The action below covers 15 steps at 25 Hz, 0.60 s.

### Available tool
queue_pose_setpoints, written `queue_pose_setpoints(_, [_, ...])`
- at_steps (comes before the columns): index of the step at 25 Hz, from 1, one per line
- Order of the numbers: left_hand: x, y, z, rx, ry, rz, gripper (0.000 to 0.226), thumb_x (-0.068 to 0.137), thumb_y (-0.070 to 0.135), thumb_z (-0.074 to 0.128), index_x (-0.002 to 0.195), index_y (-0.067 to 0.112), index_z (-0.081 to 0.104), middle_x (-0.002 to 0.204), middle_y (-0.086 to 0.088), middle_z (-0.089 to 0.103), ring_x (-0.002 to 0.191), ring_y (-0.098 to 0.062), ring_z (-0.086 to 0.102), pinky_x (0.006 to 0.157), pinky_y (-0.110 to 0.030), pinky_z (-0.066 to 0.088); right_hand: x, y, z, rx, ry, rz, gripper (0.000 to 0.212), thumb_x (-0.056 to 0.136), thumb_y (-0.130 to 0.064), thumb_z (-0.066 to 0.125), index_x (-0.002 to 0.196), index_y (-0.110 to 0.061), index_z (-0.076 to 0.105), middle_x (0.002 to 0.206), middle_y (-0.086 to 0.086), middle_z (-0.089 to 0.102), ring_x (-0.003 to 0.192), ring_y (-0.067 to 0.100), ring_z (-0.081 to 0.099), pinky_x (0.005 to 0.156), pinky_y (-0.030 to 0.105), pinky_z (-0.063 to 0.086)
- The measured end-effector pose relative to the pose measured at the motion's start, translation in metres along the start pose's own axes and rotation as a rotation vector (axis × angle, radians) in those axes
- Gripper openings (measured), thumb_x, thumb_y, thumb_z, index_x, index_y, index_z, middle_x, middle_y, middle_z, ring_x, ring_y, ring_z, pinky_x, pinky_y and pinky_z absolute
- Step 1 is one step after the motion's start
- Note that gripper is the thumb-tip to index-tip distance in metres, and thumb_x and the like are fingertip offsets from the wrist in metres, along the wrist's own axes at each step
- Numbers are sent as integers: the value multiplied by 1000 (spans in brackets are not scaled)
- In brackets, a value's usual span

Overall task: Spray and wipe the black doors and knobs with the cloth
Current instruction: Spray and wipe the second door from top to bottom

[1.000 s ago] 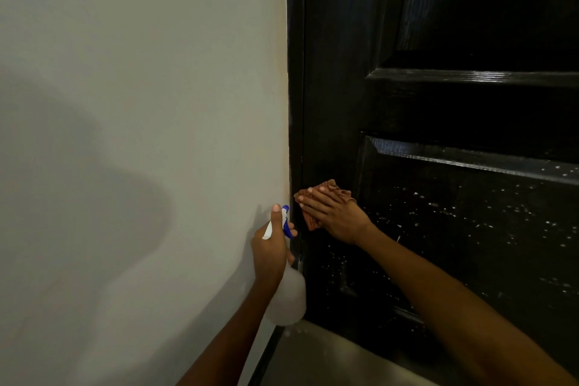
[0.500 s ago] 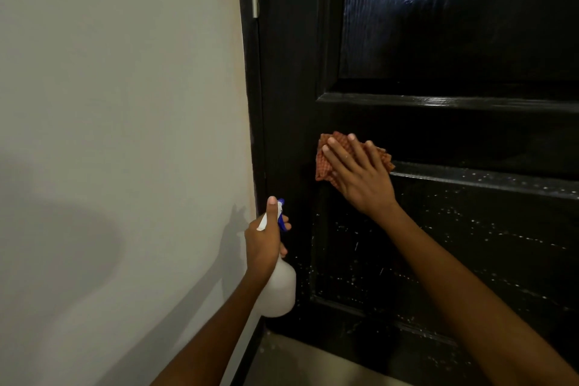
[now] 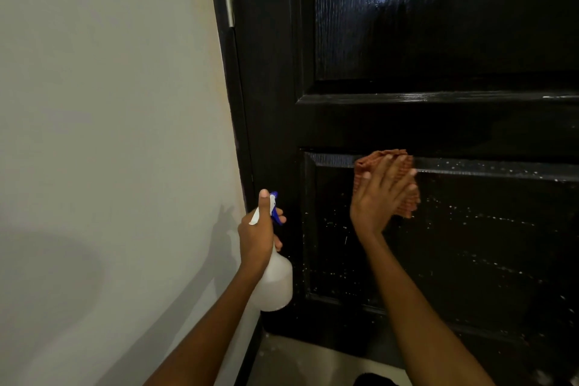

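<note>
Right hand (image 3: 377, 197) flat, fingers spread, pressing orange cloth (image 3: 404, 207) against black door (image 3: 470, 244) at lower panel's top moulding — for even pressure over droplets. Left hand (image 3: 258, 232) wrapped round white spray bottle (image 3: 275, 282) — kept ready, clear of wiping, beside pale wall (image 3: 109, 135).

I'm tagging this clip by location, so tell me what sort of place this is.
Probably indoors in a home, at a doorway: a glossy black panelled door hinged beside a plain painted wall, with a pale floor below. The room type cannot be told.
</note>
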<state>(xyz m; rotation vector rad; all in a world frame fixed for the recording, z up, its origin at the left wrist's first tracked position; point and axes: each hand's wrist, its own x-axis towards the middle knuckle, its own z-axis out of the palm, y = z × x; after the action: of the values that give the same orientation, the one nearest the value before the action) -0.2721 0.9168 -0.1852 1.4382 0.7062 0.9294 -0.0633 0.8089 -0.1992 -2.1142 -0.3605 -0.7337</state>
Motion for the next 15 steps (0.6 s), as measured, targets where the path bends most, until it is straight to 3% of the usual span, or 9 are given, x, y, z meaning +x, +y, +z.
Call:
queue_pose_setpoints(3, [5, 1, -14, 25, 19, 11, 65, 95, 63, 38, 95, 8, 72, 85, -10, 74, 49, -23, 59, 43, -27, 48, -20, -38, 32, -25, -40, -128, 62, 112, -38, 28, 165, -18, 3, 173, 11, -7, 155, 40, -14, 124, 51, -20])
queue_pose_setpoints(5, [8, 2, -22, 34, 34, 12, 63, 97, 62, 37, 92, 10, 72, 84, -10, 74, 54, -28, 61, 46, -28, 49, -30, -61, 48, -18, -77, -174, 62, 111, -36, 32, 165, -19, 6, 173, 10, -7, 155, 38, -16, 124, 51, -16])
queue_pose_setpoints(8, [13, 6, -32, 47, 58, 5, 61, 98, 62, 36, 90, 13, 72, 83, -9, 74, 60, -32, 62, 48, -29, 50, -44, -86, 69, -70, -161, -345, 80, 105, -32, 48, 165, -21, -2, 172, 8, -14, 156, 37, -20, 124, 53, -18])
queue_pose_setpoints(11, [16, 8, -36, 43, 55, 7, 57, 99, 60, 36, 91, 15, 71, 85, -10, 74, 64, -33, 64, 48, -29, 50, -42, -76, 75, -133, -178, -474, 94, 97, -27, 59, 165, -20, -5, 173, 7, -12, 157, 36, -18, 123, 50, -22])
queue_pose_setpoints(15, [16, 4, -32, 39, 20, 3, 62, 94, 65, 37, 94, 14, 71, 87, -10, 75, 64, -34, 65, 46, -29, 49, -28, -27, 63, -267, -234, -794, 91, 94, -29, 61, 167, -20, 7, 174, 3, -3, 159, 32, -9, 127, 48, -12])
